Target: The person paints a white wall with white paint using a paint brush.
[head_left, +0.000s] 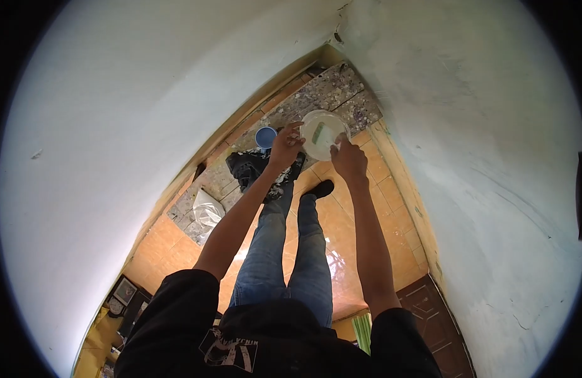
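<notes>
A round, pale translucent tub (317,150) is held up between my hands, with whitish contents and a greenish strip showing inside. My left hand (286,146) is at the tub's left rim, its fingers bent against the edge. At the right rim, my right hand (349,159) is closed, and a whitish flat piece shows by its fingertips; whether it grips this piece or the rim is unclear. Just left of my left hand stands a blue cup (265,137) on the paint-spattered plank (329,89).
Dark crumpled cloth or plastic (245,169) lies near my left foot. A clear bag with white contents (207,211) sits at the plank's lower end. Pale walls rise on both sides above an orange tiled floor (392,211). A brown door (433,321) is at lower right.
</notes>
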Tool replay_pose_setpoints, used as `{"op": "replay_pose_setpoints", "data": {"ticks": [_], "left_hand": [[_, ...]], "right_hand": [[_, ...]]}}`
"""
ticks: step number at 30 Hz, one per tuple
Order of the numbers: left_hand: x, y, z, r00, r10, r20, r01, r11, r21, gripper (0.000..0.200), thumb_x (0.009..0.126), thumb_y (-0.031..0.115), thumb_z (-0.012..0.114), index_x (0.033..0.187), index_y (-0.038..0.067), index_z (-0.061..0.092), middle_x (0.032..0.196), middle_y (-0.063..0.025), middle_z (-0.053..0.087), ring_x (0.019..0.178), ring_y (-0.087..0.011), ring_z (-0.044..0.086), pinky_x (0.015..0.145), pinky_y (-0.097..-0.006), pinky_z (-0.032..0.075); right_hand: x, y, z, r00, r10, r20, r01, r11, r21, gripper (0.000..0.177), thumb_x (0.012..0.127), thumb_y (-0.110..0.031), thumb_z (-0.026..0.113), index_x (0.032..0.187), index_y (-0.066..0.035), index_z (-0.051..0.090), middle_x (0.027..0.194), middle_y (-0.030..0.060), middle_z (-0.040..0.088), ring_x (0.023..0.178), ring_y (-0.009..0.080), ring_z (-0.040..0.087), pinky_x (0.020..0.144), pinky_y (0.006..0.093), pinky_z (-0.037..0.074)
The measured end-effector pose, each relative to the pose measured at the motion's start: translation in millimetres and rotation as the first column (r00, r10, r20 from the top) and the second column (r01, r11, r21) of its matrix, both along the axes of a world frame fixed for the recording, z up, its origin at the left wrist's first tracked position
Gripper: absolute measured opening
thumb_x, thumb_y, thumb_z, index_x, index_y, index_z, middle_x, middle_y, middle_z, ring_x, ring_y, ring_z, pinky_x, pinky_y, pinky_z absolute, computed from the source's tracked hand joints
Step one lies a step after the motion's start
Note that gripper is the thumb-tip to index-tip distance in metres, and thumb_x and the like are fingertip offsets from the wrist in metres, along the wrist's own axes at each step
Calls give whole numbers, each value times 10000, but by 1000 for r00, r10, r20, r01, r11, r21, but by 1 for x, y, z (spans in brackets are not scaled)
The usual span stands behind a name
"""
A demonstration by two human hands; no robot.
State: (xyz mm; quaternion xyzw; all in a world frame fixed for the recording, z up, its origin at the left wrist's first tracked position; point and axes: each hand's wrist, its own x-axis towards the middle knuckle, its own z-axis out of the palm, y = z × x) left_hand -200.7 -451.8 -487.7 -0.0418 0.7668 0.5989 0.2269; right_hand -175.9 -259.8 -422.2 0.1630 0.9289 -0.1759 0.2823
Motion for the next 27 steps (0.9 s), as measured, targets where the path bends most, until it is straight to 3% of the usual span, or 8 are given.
{"op": "replay_pose_setpoints", "data": {"ticks": [4, 7, 10, 14, 17, 21, 24, 27], "left_hand": [[-1, 0, 6, 1000, -21, 3, 21, 999, -40, 463, 863, 38, 667, 1296, 134, 534, 1019, -115, 591, 912, -204, 637, 773, -330, 535], [-2, 0, 10, 1000, -21, -17, 20, 999, -43, 462, 863, 39, 670, 1294, 137, 535, 1023, -111, 583, 897, -199, 629, 770, -324, 531], [-1, 2, 9, 1000, 0, 16, 0, 1000, -7, 460, 863, 34, 671, 1290, 142, 541, 1035, -112, 576, 914, -191, 617, 766, -326, 527], [-2, 3, 12, 997, 5, 81, -4, 1000, -8, 459, 863, 20, 666, 1287, 144, 545, 1049, -118, 568, 930, -182, 610, 770, -334, 527], [-1, 3, 7, 1000, -9, 15, 10, 1000, -26, 463, 866, 15, 662, 1293, 146, 540, 1050, -113, 565, 899, -178, 623, 763, -328, 524], [-2, 3, 8, 994, 14, 105, -14, 1000, -1, 469, 868, 14, 661, 1301, 144, 533, 1035, -102, 553, 885, -169, 628, 755, -315, 516], [-1, 0, -6, 993, 7, 117, -10, 1000, 27, 474, 868, 14, 662, 1305, 141, 530, 1018, -90, 545, 893, -167, 626, 755, -312, 514], [-3, -1, -4, 997, -6, 77, 5, 1000, 13, 477, 864, 11, 663, 1306, 137, 532, 1005, -80, 538, 887, -166, 624, 753, -308, 512]], "right_hand": [[18, 20, 50, 994, -56, -95, 52, 997, -49, 250, 911, -330, 593, 1095, -174, 527, 824, 186, 666, 817, 383, 663, 708, 493, 500], [18, 37, 95, 975, -212, -70, 199, 967, -160, 221, 918, -304, 599, 1074, -161, 537, 703, 171, 628, 720, 358, 650, 667, 469, 475], [14, 55, 116, 952, -299, -64, 279, 934, -222, 246, 896, -311, 598, 1092, -176, 532, 630, 175, 599, 703, 414, 630, 649, 514, 456], [2, 74, 105, 950, -299, -87, 289, 951, -111, 222, 917, -312, 593, 1086, -181, 535, 574, 160, 563, 677, 411, 622, 630, 514, 448], [-9, 83, 68, 956, -252, -150, 255, 967, 1, 245, 912, -323, 594, 1104, -182, 534, 697, 177, 635, 769, 406, 651, 671, 507, 492], [-31, 86, -1, 988, -114, -106, 127, 984, 128, 278, 907, -295, 571, 1153, -171, 535, 887, 195, 678, 878, 378, 670, 714, 493, 527], [-46, 83, -70, 999, -34, -38, 40, 982, 184, 289, 888, -309, 605, 1137, -171, 557, 962, 194, 675, 897, 398, 662, 758, 525, 521], [-52, 74, -97, 998, 21, -59, -11, 986, 164, 279, 915, -233, 535, 1170, -121, 552, 971, 203, 670, 930, 388, 659, 765, 515, 528]]}}
